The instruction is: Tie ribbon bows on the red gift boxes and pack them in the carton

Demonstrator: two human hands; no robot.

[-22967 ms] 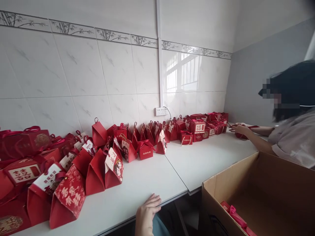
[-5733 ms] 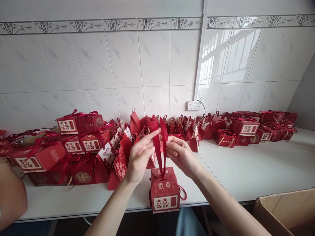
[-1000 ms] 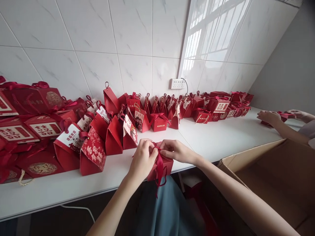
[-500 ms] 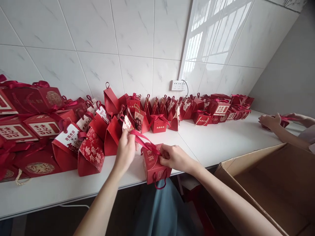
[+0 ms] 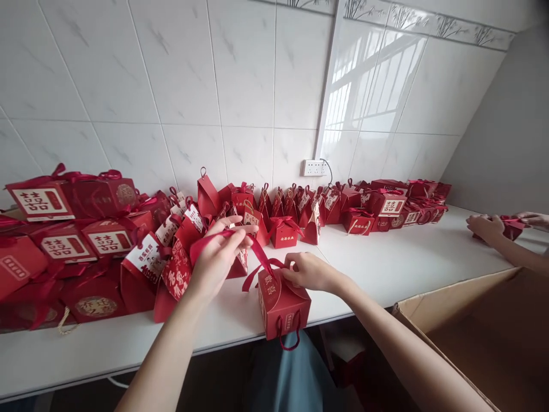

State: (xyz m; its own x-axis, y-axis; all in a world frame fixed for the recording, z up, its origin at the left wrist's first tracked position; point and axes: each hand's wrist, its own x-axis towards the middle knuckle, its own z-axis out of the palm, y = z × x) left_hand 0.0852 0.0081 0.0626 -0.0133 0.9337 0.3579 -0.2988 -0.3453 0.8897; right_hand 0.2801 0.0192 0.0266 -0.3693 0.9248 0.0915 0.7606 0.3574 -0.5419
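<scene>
A red gift box (image 5: 285,306) with a curved top flap and a twisted cord handle stands at the table's front edge. A dark pink ribbon (image 5: 261,256) rises from its top toward the left. My left hand (image 5: 221,252) is closed around the ribbon, raised up and left of the box. My right hand (image 5: 307,271) pinches the ribbon close to the lid, its fingertips at the box top. The exact grip of the right fingertips is partly hidden.
Stacked red boxes (image 5: 98,240) fill the left side of the white table (image 5: 355,254). More red boxes line the tiled wall below a power strip (image 5: 316,167). An open cardboard box (image 5: 467,303) stands at right. Another person's hands (image 5: 486,226) handle a red box at far right.
My left hand has drawn the ribbon further up and left, its fingers now more spread. My right hand stays at the box top. The view has tilted up and shifted left.
</scene>
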